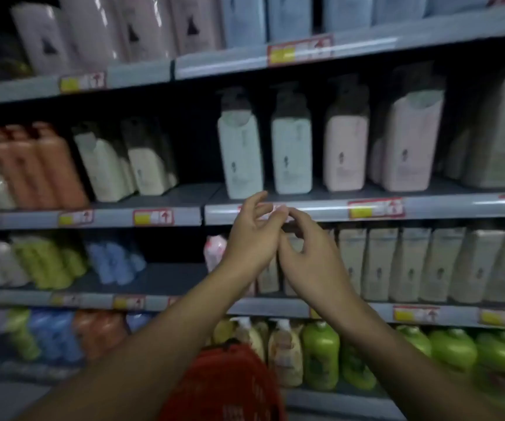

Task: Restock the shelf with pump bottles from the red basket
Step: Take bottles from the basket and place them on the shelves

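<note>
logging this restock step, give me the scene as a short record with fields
left hand: raised before the middle shelf edge, fingers loosely spread, holding nothing
right hand: beside it, fingers loosely curled, holding nothing
hands: fingertips meet near a price tag
middle shelf: two white pump bottles, pink ones to their right
gap: bare shelf left of the white bottles
red basket: low, between the forearms, contents not visible
image: blurred

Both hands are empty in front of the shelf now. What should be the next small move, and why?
Probably lower one hand to the red basket to take a pump bottle. The left hand and right hand hold nothing and hover together near the shelf edge. A dark gap on that shelf, left of the two white pump bottles, looks free for stock.
</note>
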### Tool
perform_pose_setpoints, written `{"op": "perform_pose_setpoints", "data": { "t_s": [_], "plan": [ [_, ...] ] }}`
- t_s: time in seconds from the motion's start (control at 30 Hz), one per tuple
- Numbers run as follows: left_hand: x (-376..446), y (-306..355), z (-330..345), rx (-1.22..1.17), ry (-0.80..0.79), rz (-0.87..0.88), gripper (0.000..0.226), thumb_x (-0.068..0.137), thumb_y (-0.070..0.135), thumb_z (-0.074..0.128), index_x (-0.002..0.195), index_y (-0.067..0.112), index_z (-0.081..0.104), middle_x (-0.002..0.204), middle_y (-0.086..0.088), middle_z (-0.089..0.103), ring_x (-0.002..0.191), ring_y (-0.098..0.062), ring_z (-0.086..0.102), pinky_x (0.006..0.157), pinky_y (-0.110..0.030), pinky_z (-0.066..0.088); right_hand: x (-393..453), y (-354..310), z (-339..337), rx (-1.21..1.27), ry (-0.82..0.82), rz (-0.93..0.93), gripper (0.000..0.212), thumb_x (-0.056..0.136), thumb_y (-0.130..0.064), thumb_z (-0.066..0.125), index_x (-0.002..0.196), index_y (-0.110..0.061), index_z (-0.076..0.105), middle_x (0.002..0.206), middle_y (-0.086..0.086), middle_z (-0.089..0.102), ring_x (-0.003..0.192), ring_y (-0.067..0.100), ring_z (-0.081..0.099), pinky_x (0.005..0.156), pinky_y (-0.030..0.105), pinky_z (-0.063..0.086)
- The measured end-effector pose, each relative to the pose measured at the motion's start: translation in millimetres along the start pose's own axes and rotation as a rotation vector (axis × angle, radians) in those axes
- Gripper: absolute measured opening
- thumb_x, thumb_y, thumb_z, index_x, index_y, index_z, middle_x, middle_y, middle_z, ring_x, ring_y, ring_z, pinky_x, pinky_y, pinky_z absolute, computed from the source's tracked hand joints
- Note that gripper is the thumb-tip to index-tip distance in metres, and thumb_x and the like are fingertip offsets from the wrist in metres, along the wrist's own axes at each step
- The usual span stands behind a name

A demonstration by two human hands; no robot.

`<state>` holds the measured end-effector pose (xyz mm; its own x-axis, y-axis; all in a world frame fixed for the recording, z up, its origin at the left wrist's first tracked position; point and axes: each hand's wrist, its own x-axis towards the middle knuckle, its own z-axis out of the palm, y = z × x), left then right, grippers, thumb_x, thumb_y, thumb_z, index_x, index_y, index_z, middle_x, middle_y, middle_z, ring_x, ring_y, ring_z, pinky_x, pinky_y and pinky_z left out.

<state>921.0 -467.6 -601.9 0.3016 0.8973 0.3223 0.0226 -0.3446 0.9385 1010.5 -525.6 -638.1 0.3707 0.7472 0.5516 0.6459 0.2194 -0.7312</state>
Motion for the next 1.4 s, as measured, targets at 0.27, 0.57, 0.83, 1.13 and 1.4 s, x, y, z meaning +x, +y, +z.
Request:
{"op": "perform_pose_setpoints", "data": {
  "t_s": [0.27,0.57,0.83,1.13,1.4],
  "plan": [
    [-96.2,-199.1,-198.2,0.208,0.307,-0.320,0.042,0.093,0.020,0.068,0.133,0.018,0.056,0.097,0.009,0.062,0.091,-0.009,0.063,0.096,-0.039,0.056,-136.9,39.1,214.9,-0.191,-0.594,0.033,0.051,0.099,-0.039,0.062,0.142,-0.013,0.056,0.132,0.016,0.066,0.122,0.034,0.062,0.100,0.036,0.046],
    [-215.1,-349.1,-312.9,0.676,0.196,-0.458,0.050,0.088,0.009,0.071,0.136,0.006,0.054,0.127,-0.003,0.060,0.115,-0.004,0.053,0.087,-0.003,0.037,-217.7,95.5,325.9,-0.394,-1.105,-0.038,0.056,0.096,-0.048,0.058,0.145,-0.022,0.050,0.137,0.011,0.063,0.126,0.032,0.061,0.107,0.043,0.049],
    [-194.3,-383.8,-325.3,0.826,-0.115,-0.660,0.027,0.083,0.036,0.068,0.098,0.014,0.069,0.099,0.000,0.068,0.094,-0.018,0.068,0.079,-0.025,0.056,-229.3,118.7,359.9,-0.489,-1.222,-0.075,0.055,0.097,-0.045,0.060,0.145,-0.022,0.048,0.139,0.009,0.060,0.127,0.033,0.058,0.107,0.039,0.047],
    [-187.9,-372.1,-337.0,0.788,-0.432,-0.577,0.036,0.072,0.027,0.088,0.102,0.020,0.070,0.105,0.008,0.059,0.104,-0.009,0.060,0.076,-0.009,0.045,-238.1,111.5,364.9,-0.455,-1.248,-0.160,0.051,0.098,-0.045,0.059,0.143,-0.023,0.048,0.139,0.004,0.056,0.128,0.028,0.055,0.108,0.044,0.045],
    [-194.9,-383.8,-336.8,0.926,-0.431,-0.377,0.028,0.081,0.022,0.084,0.108,0.021,0.079,0.134,0.010,0.065,0.123,-0.014,0.061,0.101,-0.040,0.052,-231.2,121.4,342.7,-0.499,-1.275,-0.191,0.074,0.092,-0.042,0.070,0.153,-0.025,0.033,0.150,0.005,0.049,0.137,0.028,0.049,0.114,0.042,0.040]
  ]
}}
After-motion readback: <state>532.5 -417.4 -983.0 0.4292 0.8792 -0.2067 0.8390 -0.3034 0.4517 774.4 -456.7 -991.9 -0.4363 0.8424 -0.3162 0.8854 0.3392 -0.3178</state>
